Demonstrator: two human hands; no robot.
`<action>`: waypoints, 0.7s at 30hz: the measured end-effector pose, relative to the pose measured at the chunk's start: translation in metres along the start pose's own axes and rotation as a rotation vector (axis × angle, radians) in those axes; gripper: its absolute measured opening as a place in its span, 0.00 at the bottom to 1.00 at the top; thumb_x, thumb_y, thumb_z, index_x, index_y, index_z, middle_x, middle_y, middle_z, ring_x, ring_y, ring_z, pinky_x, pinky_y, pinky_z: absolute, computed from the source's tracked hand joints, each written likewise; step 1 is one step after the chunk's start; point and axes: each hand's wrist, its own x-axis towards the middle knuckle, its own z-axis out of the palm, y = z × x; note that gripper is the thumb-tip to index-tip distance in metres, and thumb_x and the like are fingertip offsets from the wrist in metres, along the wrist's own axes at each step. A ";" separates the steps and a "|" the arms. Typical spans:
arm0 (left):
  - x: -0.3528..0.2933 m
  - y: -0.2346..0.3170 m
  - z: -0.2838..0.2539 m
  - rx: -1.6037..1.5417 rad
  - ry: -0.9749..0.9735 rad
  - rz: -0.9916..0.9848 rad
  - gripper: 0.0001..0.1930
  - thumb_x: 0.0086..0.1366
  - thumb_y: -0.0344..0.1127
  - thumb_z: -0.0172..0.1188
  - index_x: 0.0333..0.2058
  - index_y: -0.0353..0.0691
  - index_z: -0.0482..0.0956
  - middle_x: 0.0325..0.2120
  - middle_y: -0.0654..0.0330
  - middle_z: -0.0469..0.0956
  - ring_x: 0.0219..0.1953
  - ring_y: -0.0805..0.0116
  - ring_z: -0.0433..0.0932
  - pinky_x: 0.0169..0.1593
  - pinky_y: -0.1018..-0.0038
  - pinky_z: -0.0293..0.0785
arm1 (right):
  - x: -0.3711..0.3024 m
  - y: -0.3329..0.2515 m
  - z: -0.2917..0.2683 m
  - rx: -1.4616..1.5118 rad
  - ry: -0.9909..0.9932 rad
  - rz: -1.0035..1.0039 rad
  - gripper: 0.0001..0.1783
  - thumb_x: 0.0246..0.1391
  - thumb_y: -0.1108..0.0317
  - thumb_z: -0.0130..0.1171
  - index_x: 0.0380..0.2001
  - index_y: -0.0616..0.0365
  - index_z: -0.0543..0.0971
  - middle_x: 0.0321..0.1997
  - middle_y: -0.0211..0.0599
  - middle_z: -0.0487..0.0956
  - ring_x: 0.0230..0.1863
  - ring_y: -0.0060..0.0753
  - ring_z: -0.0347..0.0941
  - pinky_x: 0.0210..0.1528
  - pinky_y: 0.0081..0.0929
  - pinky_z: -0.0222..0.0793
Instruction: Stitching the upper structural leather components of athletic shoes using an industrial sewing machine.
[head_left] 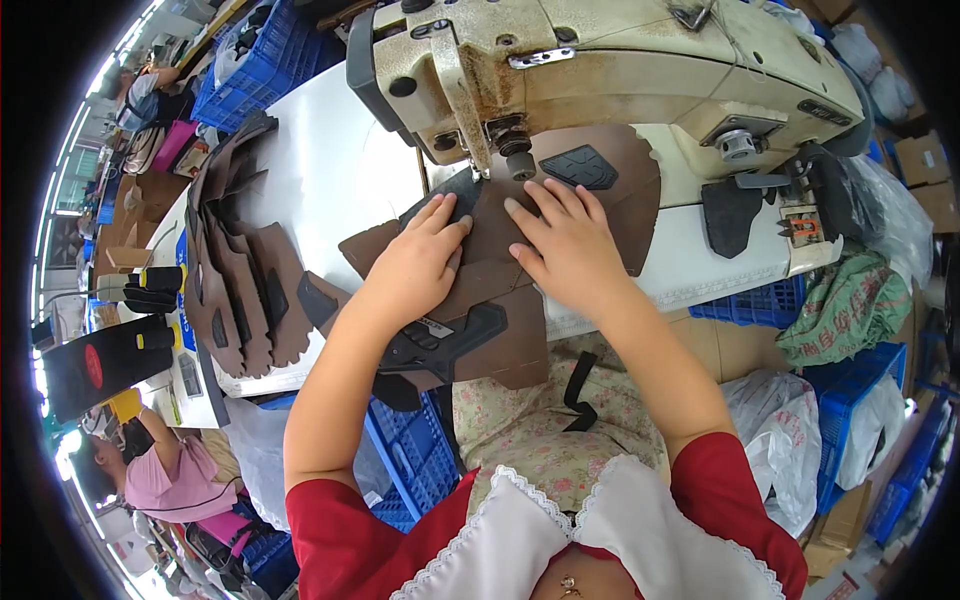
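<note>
The brown piece (490, 258) lies under the machine (610, 80), its near part running past the table (325, 135) edge at 6 o'clock. Both hands rest flat on it: the left hand (425, 255) with fingers close together, the right hand (568, 240) with fingers apart, neither clamped. The presser foot (480, 174) stands at 12 o'clock, leaving little room beyond the fingertips. Bare white surface opens at 10 o'clock, up to a brown stack (270, 265) at 9, and at 3, short of a black piece (730, 217). Farther out, a blue crate (265, 75) sits at 10 o'clock, a person in pink (175, 465) at 8.
</note>
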 end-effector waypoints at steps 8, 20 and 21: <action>0.003 0.008 0.000 0.030 -0.024 -0.020 0.22 0.63 0.26 0.52 0.57 0.35 0.73 0.64 0.39 0.61 0.68 0.46 0.59 0.66 0.60 0.62 | 0.004 0.005 -0.001 0.061 0.030 -0.003 0.34 0.56 0.45 0.58 0.60 0.53 0.72 0.67 0.46 0.68 0.71 0.48 0.57 0.71 0.51 0.47; 0.011 0.020 -0.008 0.058 -0.018 -0.122 0.21 0.64 0.31 0.55 0.56 0.33 0.74 0.59 0.45 0.69 0.63 0.47 0.66 0.63 0.61 0.66 | 0.021 0.018 -0.001 0.009 0.081 -0.048 0.27 0.54 0.55 0.60 0.56 0.53 0.76 0.63 0.43 0.71 0.68 0.47 0.61 0.70 0.50 0.50; 0.009 0.016 -0.009 0.021 -0.025 -0.102 0.21 0.64 0.32 0.56 0.56 0.33 0.74 0.58 0.47 0.69 0.62 0.47 0.66 0.63 0.61 0.66 | 0.018 0.013 -0.003 0.043 0.052 -0.069 0.24 0.52 0.60 0.60 0.54 0.53 0.77 0.60 0.42 0.73 0.65 0.45 0.64 0.67 0.48 0.54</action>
